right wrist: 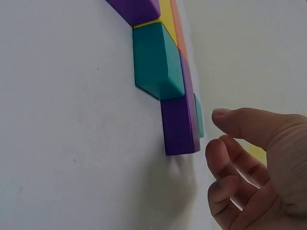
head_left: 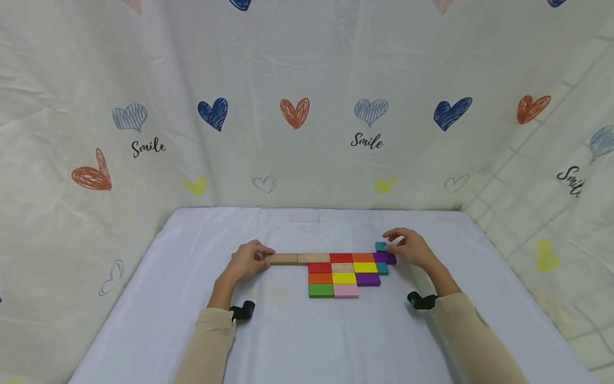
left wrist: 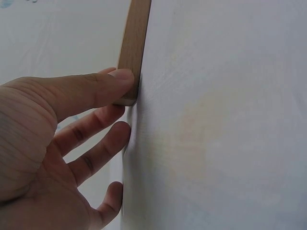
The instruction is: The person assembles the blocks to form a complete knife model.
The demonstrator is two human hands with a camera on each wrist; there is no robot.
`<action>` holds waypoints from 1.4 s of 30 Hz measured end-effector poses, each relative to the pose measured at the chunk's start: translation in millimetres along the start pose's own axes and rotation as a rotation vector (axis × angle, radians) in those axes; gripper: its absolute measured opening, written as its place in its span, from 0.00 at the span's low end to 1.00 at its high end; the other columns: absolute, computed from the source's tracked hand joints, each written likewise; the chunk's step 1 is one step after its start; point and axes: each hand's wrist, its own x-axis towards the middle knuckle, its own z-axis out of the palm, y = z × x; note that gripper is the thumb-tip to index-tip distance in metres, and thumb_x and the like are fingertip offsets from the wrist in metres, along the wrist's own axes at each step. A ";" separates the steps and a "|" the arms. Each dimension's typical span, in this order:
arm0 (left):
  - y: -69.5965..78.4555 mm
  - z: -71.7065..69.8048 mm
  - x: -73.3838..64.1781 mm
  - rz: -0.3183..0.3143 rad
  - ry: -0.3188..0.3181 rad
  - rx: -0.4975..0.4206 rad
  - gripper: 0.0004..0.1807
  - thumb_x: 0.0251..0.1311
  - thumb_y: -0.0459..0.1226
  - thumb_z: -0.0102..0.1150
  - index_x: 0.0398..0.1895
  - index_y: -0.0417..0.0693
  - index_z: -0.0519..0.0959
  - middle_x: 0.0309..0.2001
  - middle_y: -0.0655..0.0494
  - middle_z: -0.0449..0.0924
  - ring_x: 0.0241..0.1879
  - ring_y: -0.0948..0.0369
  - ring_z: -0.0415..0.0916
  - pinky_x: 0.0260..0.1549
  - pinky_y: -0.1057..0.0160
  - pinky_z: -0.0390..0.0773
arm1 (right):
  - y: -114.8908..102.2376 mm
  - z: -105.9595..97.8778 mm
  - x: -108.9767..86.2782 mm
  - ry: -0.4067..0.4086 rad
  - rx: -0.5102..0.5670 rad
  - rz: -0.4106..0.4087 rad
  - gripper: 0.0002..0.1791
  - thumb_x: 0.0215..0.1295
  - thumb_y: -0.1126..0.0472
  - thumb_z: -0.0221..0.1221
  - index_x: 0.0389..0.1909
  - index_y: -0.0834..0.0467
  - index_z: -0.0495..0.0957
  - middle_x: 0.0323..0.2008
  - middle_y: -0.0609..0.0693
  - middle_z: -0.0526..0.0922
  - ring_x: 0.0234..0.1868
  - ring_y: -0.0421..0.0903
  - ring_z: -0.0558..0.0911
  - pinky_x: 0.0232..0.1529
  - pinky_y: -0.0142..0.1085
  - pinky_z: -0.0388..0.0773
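Note:
Flat coloured blocks lie in touching rows on the white-covered table. My left hand (head_left: 247, 261) pinches the outer end of a plain wooden block (head_left: 282, 259), at the left end of the back row; in the left wrist view the thumb lies on that block (left wrist: 134, 43). A second plain block (head_left: 313, 258), a red, an orange and a purple block (head_left: 385, 258) continue the row rightward. Behind the purple one sits a small teal block (head_left: 381, 246). My right hand (head_left: 410, 248) hovers beside these two, fingers loosely bent; the right wrist view shows nothing between them.
In front of the back row are shorter rows, with a teal block (head_left: 382, 268), a purple block (head_left: 368, 279), a green block (head_left: 321, 290) and a pink block (head_left: 346, 290). A heart-printed curtain (head_left: 326, 160) hangs behind the table (head_left: 297, 341) and along its sides.

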 end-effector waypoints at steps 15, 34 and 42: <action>0.1 0.3 0.6 -0.008 0.001 0.005 0.17 0.55 0.34 0.74 0.49 0.56 0.89 0.41 0.59 0.81 0.35 0.61 0.71 0.46 0.44 0.61 | 2.7 -2.2 22.0 -0.080 -0.078 -0.020 0.22 0.69 0.58 0.64 0.62 0.58 0.79 0.57 0.61 0.81 0.48 0.55 0.77 0.45 0.40 0.78; 0.4 0.9 -0.4 -0.013 -0.012 -0.003 0.17 0.56 0.34 0.74 0.50 0.56 0.89 0.40 0.58 0.80 0.36 0.61 0.71 0.44 0.49 0.60 | 1.8 -6.6 17.7 -0.040 -0.073 -0.055 0.22 0.67 0.63 0.65 0.62 0.58 0.80 0.53 0.60 0.79 0.50 0.57 0.80 0.47 0.43 0.83; 0.8 0.7 -0.2 -0.007 -0.003 -0.004 0.17 0.56 0.34 0.74 0.49 0.56 0.89 0.41 0.58 0.80 0.36 0.61 0.71 0.46 0.45 0.61 | -9.6 -12.2 -8.8 -0.030 -0.057 -0.121 0.22 0.67 0.63 0.65 0.62 0.55 0.80 0.51 0.57 0.79 0.50 0.55 0.81 0.44 0.40 0.84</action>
